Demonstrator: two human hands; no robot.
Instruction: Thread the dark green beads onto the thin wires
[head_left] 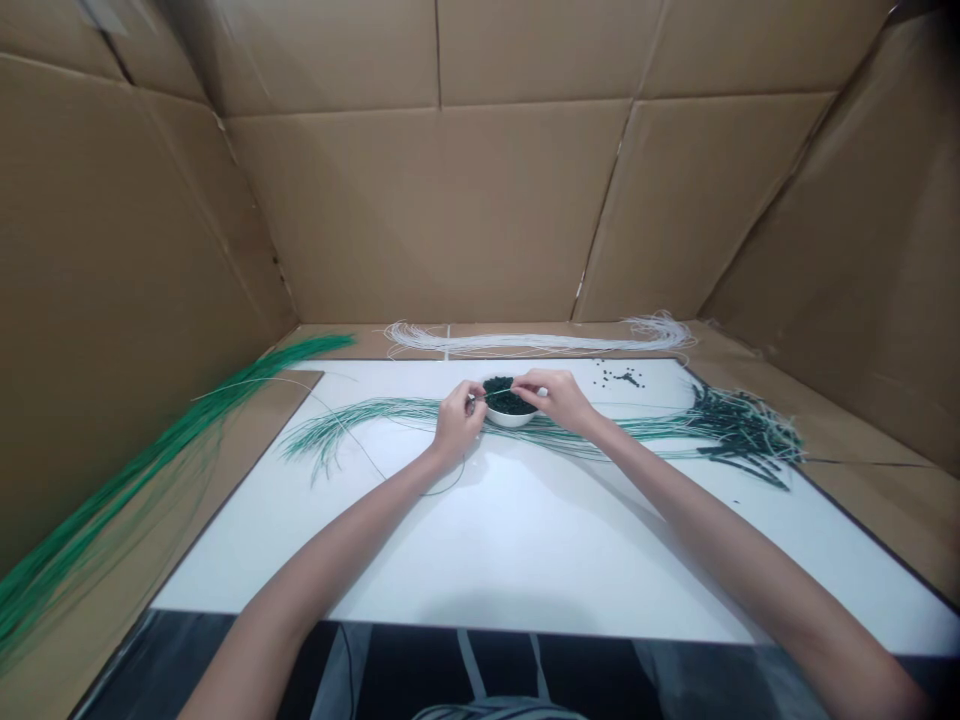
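A white bowl (511, 419) full of small dark green beads (504, 386) stands at the middle of the white board. My left hand (459, 420) is at its left rim, fingers closed in a pinch. Over the bowl's right side, my right hand (553, 394) pinches too. A thin pale green strand (498, 392) stretches between the fingertips of both hands, just above the beads. Whether a bead is on the strand is too small to tell. Behind and under the bowl runs a bundle of green strands (390, 408).
Dark beaded ends (739, 425) lie at the board's right. Loose beads (622, 378) are scattered at the back right of the white board (480, 540). A white strand bundle (532, 342) lies behind, a green bundle (165, 440) at left. Cardboard walls (427, 210) surround the board.
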